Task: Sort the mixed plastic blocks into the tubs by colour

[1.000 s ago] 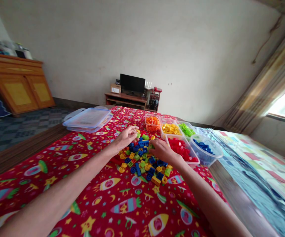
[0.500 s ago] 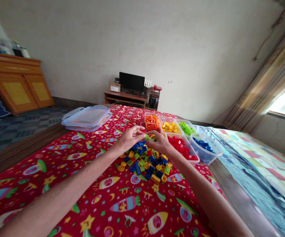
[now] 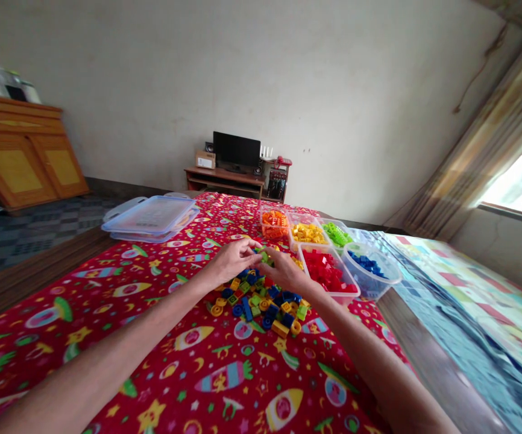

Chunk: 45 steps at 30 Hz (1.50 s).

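Both of the person's hands are over the loose bricks (image 3: 255, 304), nearly meeting, wrists apart. The left hand (image 3: 232, 263) has its fingers curled in toward the right hand (image 3: 285, 270); I cannot tell from here whether anything is pinched in it. The right hand is bent, thumb and forefinger a little apart, and light green bricks (image 3: 266, 257) show between them; whether they are gripped or lie behind, I cannot tell.

The mixed heap, yellow, blue, green and some red, spreads beneath both hands and toward the person on the red cloth (image 3: 225, 377). Just right of the right hand is a box of red bricks (image 3: 302, 254). Beyond that hand are the orange bricks (image 3: 274, 223), yellow bricks (image 3: 307, 233) and green bricks (image 3: 337, 234), each in a clear box. Farther right is a round tub (image 3: 376, 288) of blue bricks. Well left of the left hand, clear lids (image 3: 152, 216) lie stacked.
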Available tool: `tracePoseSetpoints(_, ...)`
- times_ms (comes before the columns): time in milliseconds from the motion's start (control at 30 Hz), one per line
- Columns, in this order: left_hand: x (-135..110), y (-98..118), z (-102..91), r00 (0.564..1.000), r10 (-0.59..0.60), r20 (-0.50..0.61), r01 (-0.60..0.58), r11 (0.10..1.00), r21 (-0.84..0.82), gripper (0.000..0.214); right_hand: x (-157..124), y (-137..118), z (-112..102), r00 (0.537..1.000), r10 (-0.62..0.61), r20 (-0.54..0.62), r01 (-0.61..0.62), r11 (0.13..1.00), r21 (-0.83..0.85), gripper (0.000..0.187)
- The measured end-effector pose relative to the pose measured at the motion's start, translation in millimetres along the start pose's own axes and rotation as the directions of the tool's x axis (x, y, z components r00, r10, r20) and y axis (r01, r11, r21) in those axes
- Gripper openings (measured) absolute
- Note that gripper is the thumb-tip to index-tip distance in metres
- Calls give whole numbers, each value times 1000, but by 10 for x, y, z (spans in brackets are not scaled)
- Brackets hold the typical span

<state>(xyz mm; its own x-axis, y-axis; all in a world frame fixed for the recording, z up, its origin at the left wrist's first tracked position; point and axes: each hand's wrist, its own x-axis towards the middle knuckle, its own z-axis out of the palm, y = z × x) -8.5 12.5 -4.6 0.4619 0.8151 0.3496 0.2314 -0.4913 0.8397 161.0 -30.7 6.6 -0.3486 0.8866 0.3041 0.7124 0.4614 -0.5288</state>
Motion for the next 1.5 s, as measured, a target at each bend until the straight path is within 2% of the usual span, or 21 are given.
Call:
tracePoseSetpoints(167, -20, -5, 19, 999, 40, 14, -41, 997, 59, 36, 5, 8, -74, 1000, -27, -1, 27, 1000, 10, 15)
tracePoseSetpoints(333, -28, 3, -56, 999, 19, -47, -16, 998, 68, 37, 4, 118, -454, 996, 20, -90, -23, 999, -32, 23)
tracePoseSetpoints(433, -30, -21, -103, 998, 13, -69, -6, 996, 86, 37, 32, 343, -789, 982, 66, -179, -103, 973, -206, 23)
tracePoseSetpoints(567, -25, -60, -111, 997, 16, -81, -11, 998, 61, 35, 174, 816, -1234, 941, 237, -241, -321, 851, -416, 23)
tracePoseSetpoints(667, -20, -70, -104, 997, 1, -78, 2, 999, 39, 33, 299, 1162, -1500, 854, 430, -293, -520, 725, -451, 28)
tracePoseSetpoints(733, -21, -68, -108, 997, -11, -78, 15, 999, 44, 32, 349, 1325, -1629, 831, 481, -280, -557, 698, -451, 33)
tracePoseSetpoints(833, -27, -57, -128, 996, -12, -87, 19, 997, 72, 31, 361, 1436, -1745, 822, 469, -324, -570, 677, -466, 42)
tracePoseSetpoints(933, -30, -53, -149, 996, 2, -94, 8, 995, 101, 30, 312, 1386, -1769, 822, 412, -392, -563, 690, -456, 37)
tracePoseSetpoints(1067, -27, -66, -152, 996, 18, -90, -4, 989, 145, 30, 181, 1096, -1663, 865, 344, -366, -478, 786, -391, 31)
tracePoseSetpoints(1300, -28, -54, -186, 998, 39, -59, -25, 976, 214, 28, -81, 303, -1252, 929, 164, -332, -250, 939, -236, 28)
tracePoseSetpoints(1400, -16, -46, -236, 996, 45, -76, -23, 963, 270, 27, -113, 27, -1055, 957, 89, -277, -145, 971, -190, 26)
tracePoseSetpoints(1500, 3, -83, -260, 991, 84, -100, -44, 936, 350, 24, -63, -139, -832, 973, 52, -225, -92, 980, -175, 25)
